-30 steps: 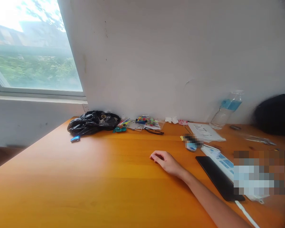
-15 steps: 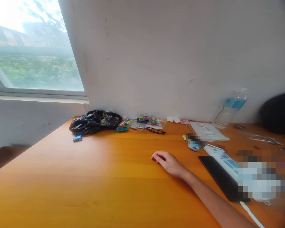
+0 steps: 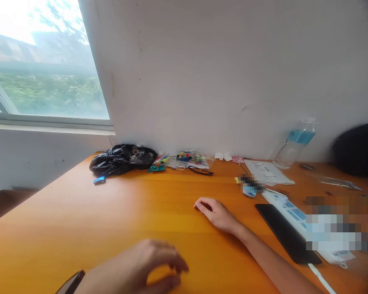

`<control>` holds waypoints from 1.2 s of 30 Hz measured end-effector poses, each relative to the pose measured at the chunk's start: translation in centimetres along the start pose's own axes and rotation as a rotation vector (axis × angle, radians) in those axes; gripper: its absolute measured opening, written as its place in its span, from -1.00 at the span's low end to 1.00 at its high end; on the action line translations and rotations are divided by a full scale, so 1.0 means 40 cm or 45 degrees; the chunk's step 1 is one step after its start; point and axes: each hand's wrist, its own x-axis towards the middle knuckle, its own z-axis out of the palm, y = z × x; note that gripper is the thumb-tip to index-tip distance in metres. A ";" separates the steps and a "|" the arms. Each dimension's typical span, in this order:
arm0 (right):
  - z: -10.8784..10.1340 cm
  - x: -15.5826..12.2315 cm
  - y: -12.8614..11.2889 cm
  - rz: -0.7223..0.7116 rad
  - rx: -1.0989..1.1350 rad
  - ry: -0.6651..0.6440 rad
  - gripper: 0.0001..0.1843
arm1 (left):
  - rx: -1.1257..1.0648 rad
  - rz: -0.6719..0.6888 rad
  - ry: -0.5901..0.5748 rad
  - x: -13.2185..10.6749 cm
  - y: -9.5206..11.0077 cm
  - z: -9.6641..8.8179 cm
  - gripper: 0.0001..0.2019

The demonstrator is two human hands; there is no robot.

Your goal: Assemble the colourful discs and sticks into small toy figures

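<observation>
My right hand (image 3: 217, 214) rests on the wooden table (image 3: 110, 228), its forearm coming in from the lower right. Its fingers are curled and the thumb tip meets the index finger, with a small gap behind; I see nothing held there. At the bottom of the view my left hand (image 3: 150, 265) is over the table, smeared somewhat by motion. Its fingers curve down and the thumb stays apart from them, with bare space between. A dark band (image 3: 72, 281) circles the left wrist. Right of my right hand lies a black phone (image 3: 286, 232) with a white cable (image 3: 320, 277).
Along the wall lie a black plastic bag (image 3: 122, 159), a small blue packet (image 3: 99, 180), plastic bags of colourful pieces (image 3: 187, 158) and black-framed glasses (image 3: 200, 170). To the right are a white paper sheet (image 3: 268, 171), a clear bottle (image 3: 290, 149) and a black rounded object (image 3: 358, 149).
My left hand has come into view at the bottom. The right hand stays on the table, its thumb a little nearer the index finger. The view has shifted slightly.
</observation>
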 end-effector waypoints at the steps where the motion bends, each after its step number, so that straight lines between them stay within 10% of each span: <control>1: 0.000 0.000 -0.002 0.002 -0.003 0.000 -0.59 | 0.148 -0.060 0.193 0.042 -0.026 -0.044 -0.66; 7: -0.005 -0.002 -0.008 0.008 -0.027 -0.013 -0.56 | 0.636 -0.346 0.789 0.296 -0.252 -0.312 -0.56; 11: -0.003 0.000 -0.004 0.012 -0.012 -0.010 -0.56 | 0.756 -0.659 0.980 0.419 -0.331 -0.400 -0.40; 23: -0.008 -0.002 -0.008 0.042 0.017 -0.003 -0.59 | 0.926 -1.112 0.945 0.638 -0.410 -0.459 -0.06; 36: -0.012 -0.005 -0.015 0.053 0.021 -0.018 -0.59 | 0.926 -0.715 1.249 0.568 -0.397 -0.432 -0.41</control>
